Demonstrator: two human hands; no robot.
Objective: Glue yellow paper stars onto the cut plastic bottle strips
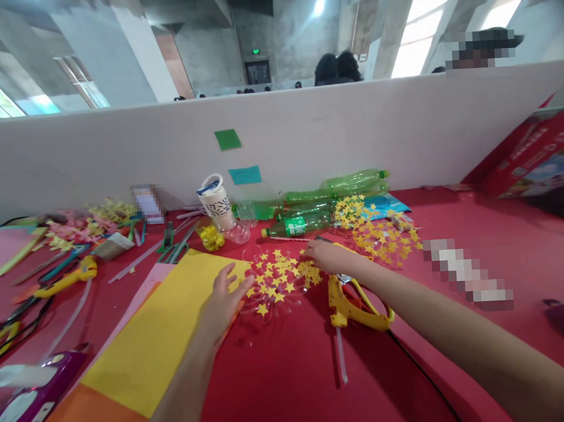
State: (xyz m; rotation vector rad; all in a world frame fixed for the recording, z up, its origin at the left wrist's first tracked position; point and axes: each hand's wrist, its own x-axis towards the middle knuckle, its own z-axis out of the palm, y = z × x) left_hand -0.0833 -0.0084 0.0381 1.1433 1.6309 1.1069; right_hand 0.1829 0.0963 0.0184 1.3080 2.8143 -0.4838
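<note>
My left hand (224, 297) is at the left edge of a clear plastic piece covered with yellow stars (276, 277), its fingers apart and nothing in them. Over the right side of the stars reaches my right hand (323, 254), its fingers bent down near a small heap of yellow stars (310, 271); whether they pinch anything is too small to tell. A yellow glue gun (358, 311) with a glue stick lies below my right forearm. Yellow paper (169, 324) lies under and beside my left forearm.
Green plastic bottles (311, 223) lie along the white partition (278, 142), beside a white cup (215, 205). More stars (382, 237) are spread at the right. Another glue gun (71, 282), paper flowers (79, 228) and a purple device (36, 394) are at the left.
</note>
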